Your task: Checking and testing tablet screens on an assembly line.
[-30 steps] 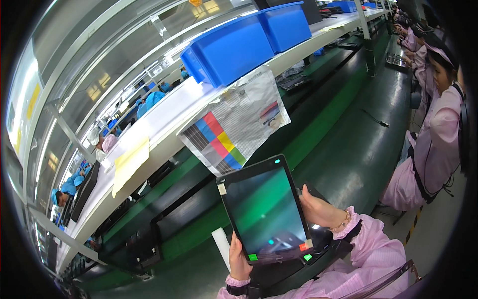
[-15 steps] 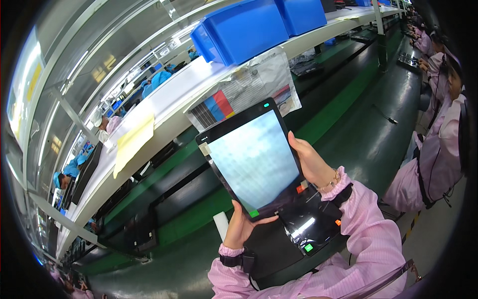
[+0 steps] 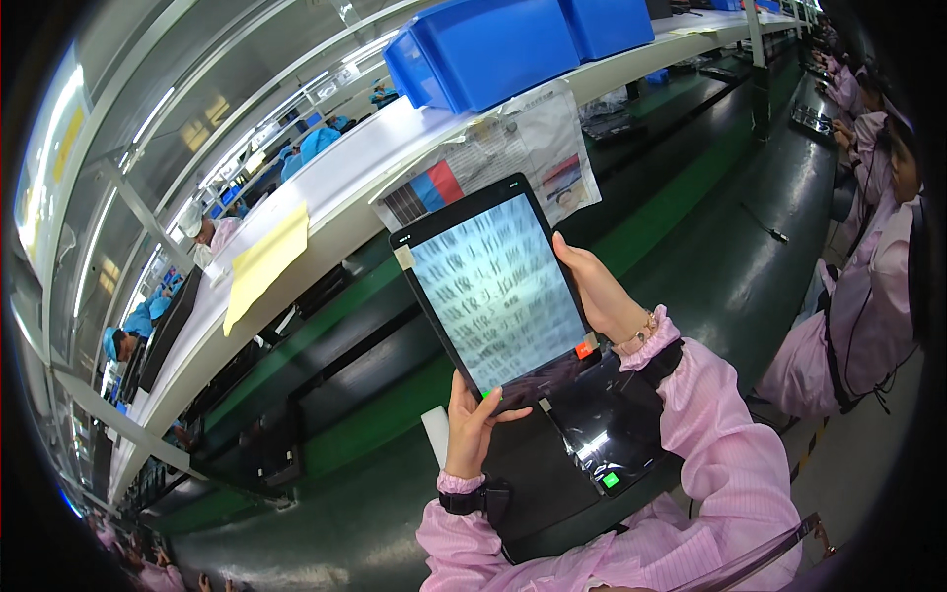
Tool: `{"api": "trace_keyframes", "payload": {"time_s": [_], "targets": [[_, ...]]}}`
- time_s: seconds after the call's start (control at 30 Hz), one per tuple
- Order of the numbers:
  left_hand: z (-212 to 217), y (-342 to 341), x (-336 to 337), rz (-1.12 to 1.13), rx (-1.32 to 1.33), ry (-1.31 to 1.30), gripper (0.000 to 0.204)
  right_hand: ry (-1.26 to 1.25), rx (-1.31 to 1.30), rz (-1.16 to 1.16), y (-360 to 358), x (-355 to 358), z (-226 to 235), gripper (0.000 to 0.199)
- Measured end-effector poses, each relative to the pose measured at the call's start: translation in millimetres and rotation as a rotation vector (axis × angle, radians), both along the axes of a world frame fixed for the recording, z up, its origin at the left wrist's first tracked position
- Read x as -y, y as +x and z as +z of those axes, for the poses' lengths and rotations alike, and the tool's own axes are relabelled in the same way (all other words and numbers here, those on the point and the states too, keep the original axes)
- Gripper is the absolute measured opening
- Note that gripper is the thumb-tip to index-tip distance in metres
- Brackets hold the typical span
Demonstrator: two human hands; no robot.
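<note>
Both hands hold up a tablet [image 3: 501, 286] with a black frame, its lit screen showing rows of blurred dark marks on pale blue. My left hand [image 3: 472, 424] grips the lower left corner, the thumb on the front beside a small green sticker and the fingers partly behind. Along the right edge, my right hand [image 3: 595, 291] is closed, thumb at the frame and other fingers hidden at the back. An orange sticker sits at the tablet's lower right corner. Below it lies a glossy black panel [image 3: 617, 429] with a green sticker, on a dark mat [image 3: 528, 474], touched by neither hand.
A green-black work surface [image 3: 326, 523] runs under my arms. Beyond it stands a white shelf [image 3: 340, 197] with blue bins [image 3: 483, 54], a yellow sheet [image 3: 264, 261] and a hanging printed sheet [image 3: 533, 148]. A cable [image 3: 764, 225] lies at the right, near seated co-workers [image 3: 848, 286] in pink.
The tablet has risen slightly and tilted; its screen went from plain pale blue to rows of dark marks. My left thumb has come onto the front of its lower corner.
</note>
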State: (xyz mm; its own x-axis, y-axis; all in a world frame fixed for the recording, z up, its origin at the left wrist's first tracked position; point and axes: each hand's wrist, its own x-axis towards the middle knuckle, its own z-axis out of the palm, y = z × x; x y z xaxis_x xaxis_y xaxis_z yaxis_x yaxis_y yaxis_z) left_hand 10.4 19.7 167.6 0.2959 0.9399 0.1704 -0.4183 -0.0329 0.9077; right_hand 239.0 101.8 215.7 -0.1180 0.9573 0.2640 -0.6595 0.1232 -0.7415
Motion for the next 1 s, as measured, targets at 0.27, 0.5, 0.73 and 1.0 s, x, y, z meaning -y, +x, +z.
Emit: {"api": "trace_keyframes", "payload": {"time_s": [0.27,0.5,0.73,1.0], "targets": [[-2,-3,-1,0.008,-0.060,-0.019,0.055,-0.048,-0.011,0.057,-5,-1,1,0.040],[-4,-1,0,0.024,-0.027,0.019,0.061,0.010,0.005,0.014,-3,0,1,0.039],[1,0,1,0.000,-0.078,-0.012,0.054,-0.043,-0.029,0.058,-3,-1,1,0.040],[-8,-5,6,-0.201,-0.246,-0.013,0.070,-0.086,0.029,-0.022,10,15,-9,0.042]]}}
